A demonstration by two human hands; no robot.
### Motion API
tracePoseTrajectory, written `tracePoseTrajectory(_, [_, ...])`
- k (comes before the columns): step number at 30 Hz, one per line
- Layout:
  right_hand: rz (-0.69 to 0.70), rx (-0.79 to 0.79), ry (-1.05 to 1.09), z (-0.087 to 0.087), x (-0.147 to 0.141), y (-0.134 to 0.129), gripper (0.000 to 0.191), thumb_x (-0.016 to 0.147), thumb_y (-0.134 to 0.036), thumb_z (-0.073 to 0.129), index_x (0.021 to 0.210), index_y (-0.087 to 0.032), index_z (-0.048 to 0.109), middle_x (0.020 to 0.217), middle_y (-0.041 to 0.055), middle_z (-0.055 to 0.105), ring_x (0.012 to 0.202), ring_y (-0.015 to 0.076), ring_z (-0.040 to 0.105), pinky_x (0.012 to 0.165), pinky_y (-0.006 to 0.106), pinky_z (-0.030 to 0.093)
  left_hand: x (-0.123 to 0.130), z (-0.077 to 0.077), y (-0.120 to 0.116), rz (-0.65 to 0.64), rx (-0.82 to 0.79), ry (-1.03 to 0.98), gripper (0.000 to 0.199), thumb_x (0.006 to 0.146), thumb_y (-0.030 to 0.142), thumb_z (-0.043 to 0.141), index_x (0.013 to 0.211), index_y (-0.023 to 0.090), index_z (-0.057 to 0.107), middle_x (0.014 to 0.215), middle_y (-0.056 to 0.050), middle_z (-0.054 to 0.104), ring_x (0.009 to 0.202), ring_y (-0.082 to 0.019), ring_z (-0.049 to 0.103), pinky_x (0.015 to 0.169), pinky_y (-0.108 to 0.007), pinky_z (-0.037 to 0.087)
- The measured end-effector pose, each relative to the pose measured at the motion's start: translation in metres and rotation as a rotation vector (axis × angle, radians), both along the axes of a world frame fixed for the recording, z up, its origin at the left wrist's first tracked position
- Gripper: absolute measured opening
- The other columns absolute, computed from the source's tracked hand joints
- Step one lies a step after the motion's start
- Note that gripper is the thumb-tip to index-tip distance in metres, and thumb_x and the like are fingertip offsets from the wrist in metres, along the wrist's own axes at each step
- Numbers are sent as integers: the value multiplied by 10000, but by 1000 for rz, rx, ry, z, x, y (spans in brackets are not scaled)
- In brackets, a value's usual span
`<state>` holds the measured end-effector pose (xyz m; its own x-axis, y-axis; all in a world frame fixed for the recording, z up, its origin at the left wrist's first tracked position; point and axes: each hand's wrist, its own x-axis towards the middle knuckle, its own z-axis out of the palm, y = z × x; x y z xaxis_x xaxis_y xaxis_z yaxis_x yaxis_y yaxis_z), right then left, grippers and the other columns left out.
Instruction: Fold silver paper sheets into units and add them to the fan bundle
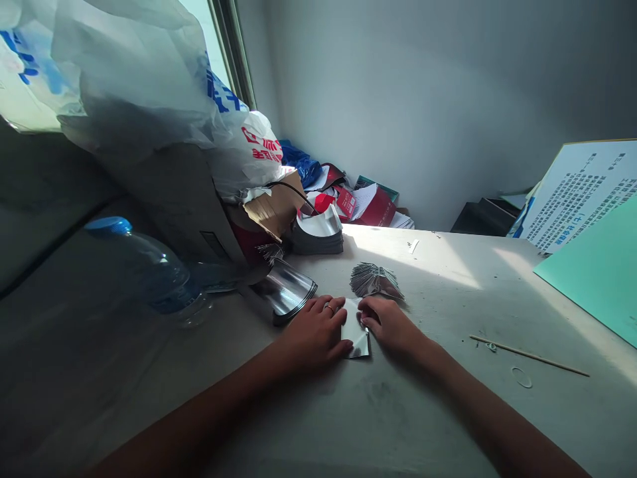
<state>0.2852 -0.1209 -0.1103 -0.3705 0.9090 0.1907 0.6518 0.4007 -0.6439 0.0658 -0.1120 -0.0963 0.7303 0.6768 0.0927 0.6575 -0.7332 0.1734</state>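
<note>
A small silvery sheet (pixel 355 335) lies on the table between my hands. My left hand (pixel 318 328), with a ring on one finger, rests palm down over the sheet's left side, fingers stretched out and the thumb on its lower part. At the sheet's right edge, my right hand (pixel 385 322) has its fingers curled together in a pinch on that edge; the fingertips are partly hidden. Just beyond the hands sits a fanned bundle of folded silver pieces (pixel 375 280). A curved stack of shiny sheets (pixel 288 292) lies beside my left hand.
Farther back stands another stack of curved silver sheets (pixel 318 232). A clear bottle with a blue cap (pixel 154 272) and a cardboard box (pixel 276 202) are on the left, under plastic bags (pixel 149 79). To the right lie a thin stick (pixel 530 356), a rubber band (pixel 521 378) and a green board (pixel 597 265).
</note>
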Motion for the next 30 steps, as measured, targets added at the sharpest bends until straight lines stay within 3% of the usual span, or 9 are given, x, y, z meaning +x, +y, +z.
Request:
tracePoseTrajectory(6, [-138,11,133,-9,6,-7,103,834,-147,676,931,-182,678,880,56,722,787,221,662,737,351,529,1,2,-2,3,25,-8,331,898,463,604,1105,205,596,1462,-122,497,1317,-357,453,1074,-524,381])
tracePoseTrajectory(17, [-110,72,101,-12,7,-6,282,836,-121,653,1113,-163,685,956,78,723,894,232,660,856,377,526,3,4,-3,14,-1,29,317,907,455,590,1087,195,596,1479,-122,492,1341,-372,439,1087,-548,373])
tracePoseTrajectory(26, [-104,13,-5,-14,10,-5,504,844,-187,676,1341,-172,595,1294,126,645,1214,281,576,1068,456,443,4,6,-5,20,5,28,307,911,454,581,1072,193,598,1469,-119,502,1330,-359,453,1090,-533,375])
tracePoseTrajectory(30, [-79,-5,-36,-13,13,-4,493,850,-206,681,1338,-193,609,1308,118,630,1216,273,562,1074,442,432,4,5,-5,23,11,28,353,913,464,576,1130,186,589,1473,-128,500,1334,-363,449,1099,-533,366])
